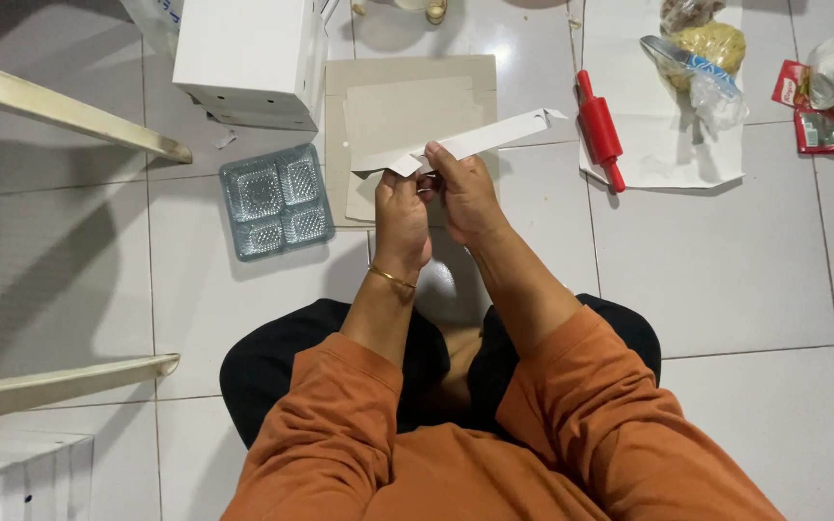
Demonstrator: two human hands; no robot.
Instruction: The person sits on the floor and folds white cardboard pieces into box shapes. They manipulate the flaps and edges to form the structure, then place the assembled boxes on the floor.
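Note:
I sit cross-legged on a white tiled floor in orange sleeves. Both hands hold a flat, unfolded white cardboard box blank (475, 143) above the floor. My left hand (401, 217), with a gold bangle at the wrist, pinches the blank's lower left end. Beside it, my right hand (465, 193) grips the same blank, which slants up to the right. Below the hands lies a stack of flat grey-brown cardboard blanks (407, 106) on the tiles.
A clear plastic tray with compartments (275, 201) lies left of the stack. A white box (248, 58) stands at the back left. A red rolling pin (599, 128) and bagged dough (711, 48) rest on white paper at the right. Pale table legs (69, 116) cross the left side.

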